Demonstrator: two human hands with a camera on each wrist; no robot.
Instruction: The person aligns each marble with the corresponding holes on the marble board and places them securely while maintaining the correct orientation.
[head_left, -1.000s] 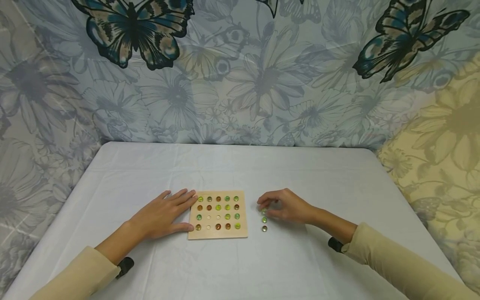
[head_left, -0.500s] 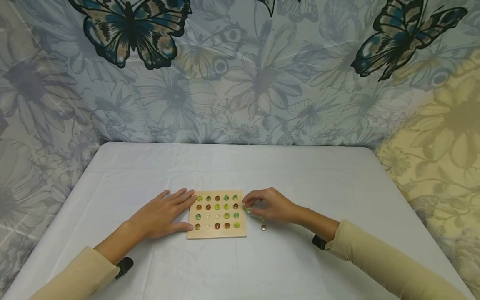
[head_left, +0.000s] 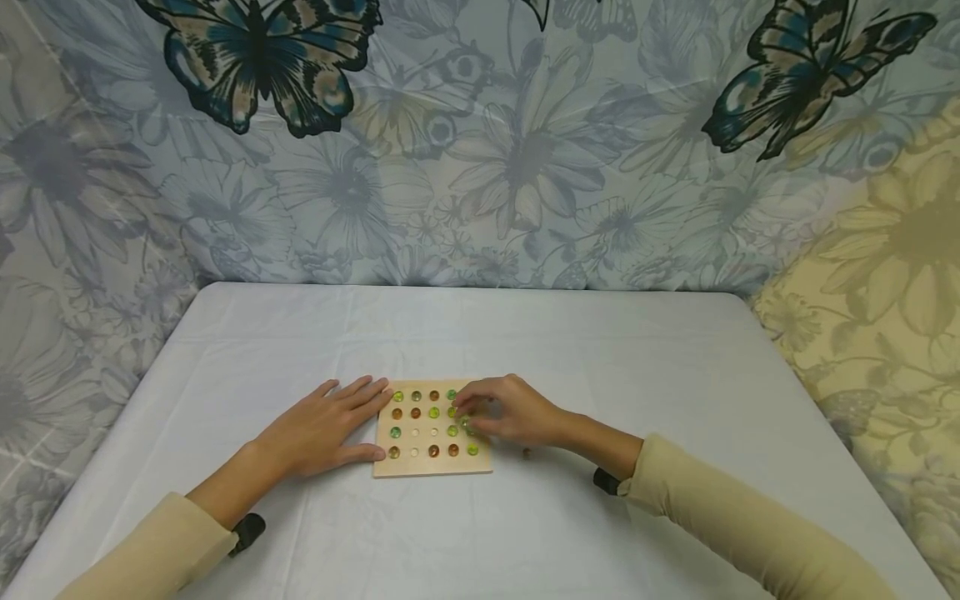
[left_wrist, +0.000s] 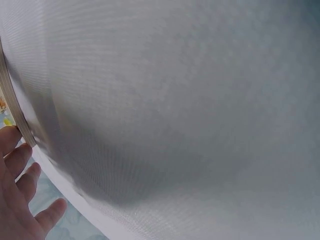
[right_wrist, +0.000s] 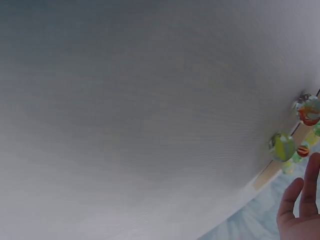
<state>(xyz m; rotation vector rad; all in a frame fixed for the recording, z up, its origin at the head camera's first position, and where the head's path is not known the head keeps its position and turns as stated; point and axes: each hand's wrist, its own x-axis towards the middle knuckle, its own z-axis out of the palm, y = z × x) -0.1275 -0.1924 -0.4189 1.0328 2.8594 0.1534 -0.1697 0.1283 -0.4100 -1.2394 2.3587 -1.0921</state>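
Note:
A square wooden board (head_left: 433, 468) lies on the table with rows of green and brown glass marbles in its hollows. Three pale hollows show toward its lower left. My left hand (head_left: 318, 429) rests at the board's left edge, fingers straight, with fingertips and thumb on the rim. Over the right side of the board, my right hand (head_left: 517, 412) pinches a green marble (head_left: 465, 422) between thumb and fingers. To the right of the board lies a brownish marble (head_left: 527, 453). The right wrist view shows an orange-and-white marble (right_wrist: 307, 110) and a yellow-green marble (right_wrist: 283, 146) on the cloth.
A white cloth (head_left: 480, 333) covers the table. Behind it hangs a fabric backdrop (head_left: 480, 167) printed with flowers and butterflies. Each wrist wears a dark camera, just past the beige sleeves (head_left: 720, 508).
My right hand has carried a green marble leftward from the short column of loose marbles to above the board's right side. The left hand has stayed in place.

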